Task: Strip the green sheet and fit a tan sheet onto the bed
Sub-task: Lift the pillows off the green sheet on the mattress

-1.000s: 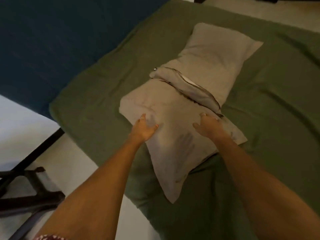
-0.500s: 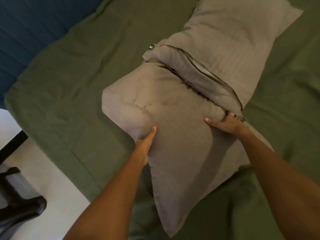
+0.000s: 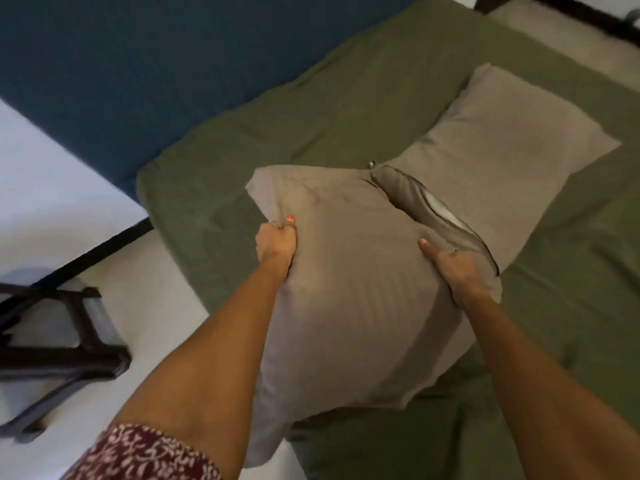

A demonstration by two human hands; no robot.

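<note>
Both hands gripped the near pillow (image 3: 353, 289), left hand (image 3: 276, 242) and right hand (image 3: 457, 271) clamped on opposite edges, above the green sheet (image 3: 311, 116) covering the bed. The loose case could slip, dropping it onto the far pillow (image 3: 502, 150).

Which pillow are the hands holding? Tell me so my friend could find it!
Find the bed with the green sheet. Two tan pillows lie on it, one overlapping the other. The near pillow is gripped at its sides by the left hand and right hand; the far pillow lies untouched, its open end showing white.
</note>
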